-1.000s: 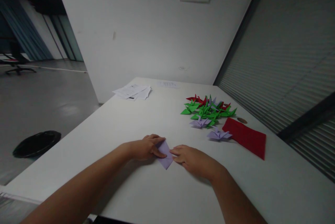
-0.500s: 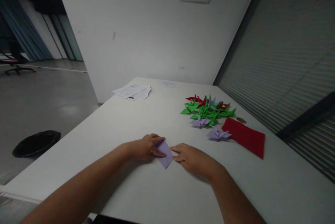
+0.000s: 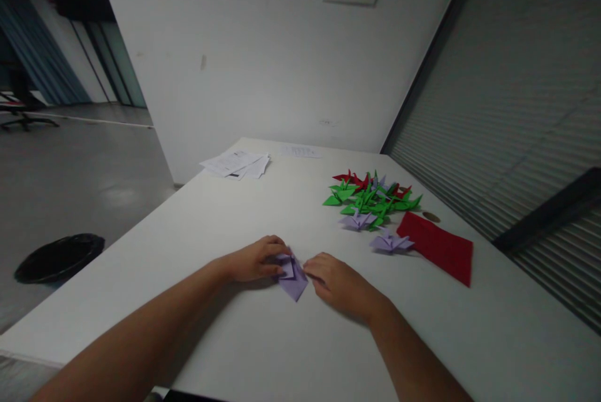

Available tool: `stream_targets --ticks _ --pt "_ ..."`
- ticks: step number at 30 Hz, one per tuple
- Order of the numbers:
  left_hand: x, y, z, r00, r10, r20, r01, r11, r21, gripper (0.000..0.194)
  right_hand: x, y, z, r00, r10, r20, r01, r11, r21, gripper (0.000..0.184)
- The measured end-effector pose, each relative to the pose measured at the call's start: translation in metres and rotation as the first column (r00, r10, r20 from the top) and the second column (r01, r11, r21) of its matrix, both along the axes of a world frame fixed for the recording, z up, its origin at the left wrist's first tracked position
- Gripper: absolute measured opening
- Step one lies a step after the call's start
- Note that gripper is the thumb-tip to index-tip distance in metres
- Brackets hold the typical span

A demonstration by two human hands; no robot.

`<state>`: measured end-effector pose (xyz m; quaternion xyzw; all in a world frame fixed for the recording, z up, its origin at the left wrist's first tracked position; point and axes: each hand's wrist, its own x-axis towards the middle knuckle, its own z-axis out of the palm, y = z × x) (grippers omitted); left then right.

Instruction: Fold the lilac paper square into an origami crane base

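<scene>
A lilac sheet of origami paper [image 3: 295, 287], folded into a small diamond with a flap lifted, lies on the white table in front of me. My left hand [image 3: 261, 259] grips its left side, thumb on top of the paper. My right hand [image 3: 335, 282] is closed, its fingertips pinching at the paper's right edge. The fingers partly cover the upper left of the folds.
Folded green paper cranes [image 3: 370, 201], with red and lilac ones among them, are heaped at the right. A lilac crane [image 3: 390, 242] sits beside red paper [image 3: 439, 247]. Printed sheets [image 3: 233, 163] lie at the back left. A black-lined bin [image 3: 59, 259] stands left of the table.
A flap of the lilac paper has lifted, showing inner folds. My right fingers have closed in at its right edge, while my left hand has stayed on the left side.
</scene>
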<state>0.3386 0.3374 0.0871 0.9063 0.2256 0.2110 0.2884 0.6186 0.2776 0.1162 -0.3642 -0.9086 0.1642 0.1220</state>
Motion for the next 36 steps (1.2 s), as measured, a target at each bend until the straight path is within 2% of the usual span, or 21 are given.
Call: stream_targets --ticks 4,6,12,18,23,26,29,32,35,36 --pt "0.004 -0.006 0.005 0.988 0.036 -0.149 -0.033 0.999 0.023 0.078 -0.002 -0.001 0.000 0.999 -0.047 -0.017 0.047 0.999 -0.013 0.026" --pt "0.006 -0.008 0.007 0.978 0.036 -0.204 -0.026 0.998 0.052 0.081 -0.002 -0.002 -0.001 0.999 -0.044 -0.029 0.044 0.999 -0.018 0.025" --pt "0.008 -0.006 0.006 0.983 -0.011 -0.184 0.043 0.984 0.173 0.034 -0.003 -0.003 -0.005 0.998 -0.015 -0.055 0.014 1.000 -0.017 0.031" --pt "0.012 -0.006 0.000 0.994 0.018 -0.108 0.009 0.971 0.239 0.027 -0.004 -0.004 -0.005 0.998 -0.009 -0.062 0.007 1.000 -0.027 0.042" --pt "0.015 -0.010 0.000 0.987 0.139 0.076 -0.151 0.970 0.192 0.020 -0.004 -0.002 -0.010 0.990 -0.042 -0.131 0.039 0.999 -0.027 0.051" --pt "0.017 -0.011 0.002 0.972 0.145 0.185 -0.160 0.984 0.072 0.020 -0.005 -0.001 -0.010 0.976 -0.093 -0.199 0.083 0.995 -0.055 0.056" --pt "0.021 -0.012 0.002 0.948 0.158 0.278 -0.105 0.975 -0.197 0.023 -0.006 0.000 -0.008 0.951 -0.138 -0.275 0.114 0.988 -0.101 0.045" --pt "0.026 -0.014 0.001 0.930 0.203 0.307 -0.043 0.888 -0.458 0.028 -0.009 0.002 -0.006 0.919 -0.156 -0.363 0.117 0.985 -0.127 0.028" --pt "0.031 -0.019 0.002 0.913 0.240 0.330 0.011 0.794 -0.608 0.031 -0.011 0.003 -0.009 0.864 -0.231 -0.447 0.193 0.973 -0.130 0.010" --pt "0.032 -0.021 0.003 0.900 0.262 0.348 0.031 0.758 -0.651 0.031 -0.012 0.003 -0.011 0.835 -0.269 -0.479 0.219 0.963 -0.159 0.010"
